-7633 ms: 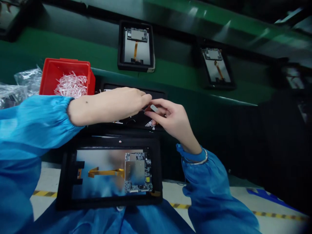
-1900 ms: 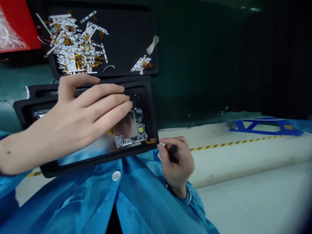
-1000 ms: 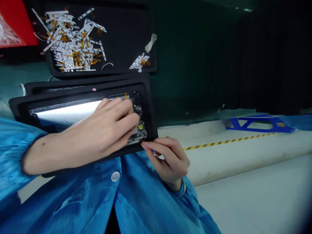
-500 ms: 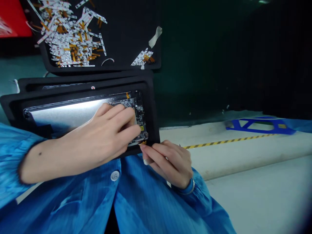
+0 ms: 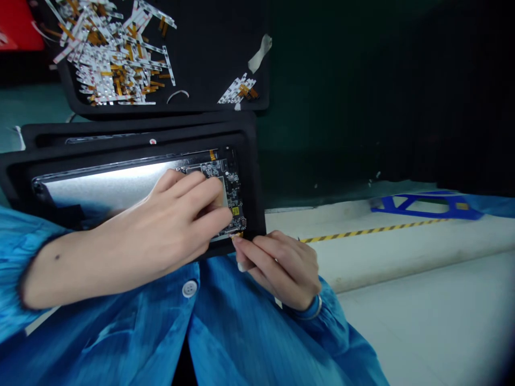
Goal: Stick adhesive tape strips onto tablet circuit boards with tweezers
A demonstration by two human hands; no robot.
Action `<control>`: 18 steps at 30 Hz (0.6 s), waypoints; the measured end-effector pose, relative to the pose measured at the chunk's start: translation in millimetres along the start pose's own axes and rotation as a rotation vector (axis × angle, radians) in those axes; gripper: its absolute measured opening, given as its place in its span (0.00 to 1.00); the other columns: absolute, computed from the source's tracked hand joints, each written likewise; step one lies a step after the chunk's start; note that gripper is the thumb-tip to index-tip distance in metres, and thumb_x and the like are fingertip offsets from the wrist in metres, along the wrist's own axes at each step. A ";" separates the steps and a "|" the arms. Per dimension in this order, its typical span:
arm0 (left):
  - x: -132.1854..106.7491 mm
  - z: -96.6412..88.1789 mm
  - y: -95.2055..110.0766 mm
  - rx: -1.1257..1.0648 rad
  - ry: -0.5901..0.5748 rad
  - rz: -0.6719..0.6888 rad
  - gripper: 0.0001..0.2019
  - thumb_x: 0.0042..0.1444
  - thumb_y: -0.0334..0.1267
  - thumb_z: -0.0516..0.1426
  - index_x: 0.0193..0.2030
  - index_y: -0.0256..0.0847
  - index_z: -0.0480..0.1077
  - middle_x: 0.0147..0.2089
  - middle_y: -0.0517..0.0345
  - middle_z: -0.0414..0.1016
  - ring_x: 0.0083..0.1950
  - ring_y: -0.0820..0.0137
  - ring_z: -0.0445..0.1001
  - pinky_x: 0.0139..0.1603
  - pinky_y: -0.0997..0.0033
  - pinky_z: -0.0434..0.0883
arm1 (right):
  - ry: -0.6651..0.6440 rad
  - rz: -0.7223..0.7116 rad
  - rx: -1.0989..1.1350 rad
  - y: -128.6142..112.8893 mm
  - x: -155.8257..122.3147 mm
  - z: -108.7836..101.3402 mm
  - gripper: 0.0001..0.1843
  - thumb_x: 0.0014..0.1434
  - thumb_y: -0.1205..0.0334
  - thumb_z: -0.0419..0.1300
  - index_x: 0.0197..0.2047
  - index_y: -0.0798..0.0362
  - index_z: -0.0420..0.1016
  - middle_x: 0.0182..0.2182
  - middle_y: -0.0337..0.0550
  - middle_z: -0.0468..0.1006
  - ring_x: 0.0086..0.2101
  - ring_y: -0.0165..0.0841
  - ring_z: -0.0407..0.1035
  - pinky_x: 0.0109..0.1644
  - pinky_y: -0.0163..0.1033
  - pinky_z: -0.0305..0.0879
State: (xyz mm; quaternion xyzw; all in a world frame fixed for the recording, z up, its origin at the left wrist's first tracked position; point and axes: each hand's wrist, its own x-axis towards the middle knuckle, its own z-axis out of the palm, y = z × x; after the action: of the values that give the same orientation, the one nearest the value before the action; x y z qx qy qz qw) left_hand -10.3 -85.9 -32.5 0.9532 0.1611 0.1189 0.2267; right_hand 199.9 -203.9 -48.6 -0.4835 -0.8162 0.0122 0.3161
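Note:
A tablet with its inside showing lies in a black foam tray point(image 5: 257, 182); it has a silver metal plate point(image 5: 112, 182) and a dark circuit board point(image 5: 233, 185) at its right end. My left hand point(image 5: 181, 220) lies over the board with fingers curled and pressed together; its fingertips and anything under them are hidden. At the board's lower right corner, my right hand point(image 5: 281, 262) pinches a small orange flex cable point(image 5: 236, 235) between thumb and index finger.
Behind stands another black tray point(image 5: 193, 48) with a heap of white and orange flex strips point(image 5: 116, 59), a smaller group of strips point(image 5: 237, 92) and a piece of tape point(image 5: 260, 53). A red bin point(image 5: 20, 27) is at far left. A blue frame point(image 5: 426, 206) lies at right.
The view has shifted slightly. Both hands keep almost the same places on the board, with the right still pinching the flex cable at the corner.

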 end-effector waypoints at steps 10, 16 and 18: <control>-4.5 -2.7 -3.9 -0.110 0.015 -0.005 0.11 0.70 0.31 0.47 0.49 0.41 0.69 0.48 0.50 0.73 0.49 0.59 0.71 0.47 0.57 0.65 | -0.180 0.025 -0.069 -5.5 17.0 -14.1 0.06 0.66 0.73 0.64 0.39 0.59 0.83 0.30 0.44 0.81 0.27 0.31 0.70 0.28 0.37 0.71; -2.7 -9.2 -7.0 -0.171 -0.031 0.043 0.15 0.73 0.33 0.43 0.46 0.40 0.72 0.49 0.51 0.77 0.49 0.60 0.74 0.46 0.59 0.64 | -0.269 0.012 -0.062 -5.7 25.5 -16.6 0.07 0.66 0.75 0.62 0.38 0.62 0.82 0.29 0.44 0.81 0.27 0.31 0.71 0.28 0.39 0.71; -2.9 -7.2 -7.7 -0.220 0.012 0.043 0.17 0.75 0.34 0.42 0.46 0.41 0.73 0.48 0.53 0.77 0.49 0.62 0.74 0.47 0.60 0.63 | -0.269 0.016 -0.055 -5.6 26.0 -16.1 0.07 0.66 0.75 0.61 0.37 0.62 0.82 0.28 0.44 0.80 0.26 0.31 0.71 0.28 0.39 0.70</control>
State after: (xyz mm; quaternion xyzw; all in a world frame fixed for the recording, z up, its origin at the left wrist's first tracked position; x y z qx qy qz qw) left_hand -17.0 -77.6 -30.3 0.9250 0.1281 0.1463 0.3265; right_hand 195.3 -190.7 -20.7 -0.4924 -0.8474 0.0572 0.1903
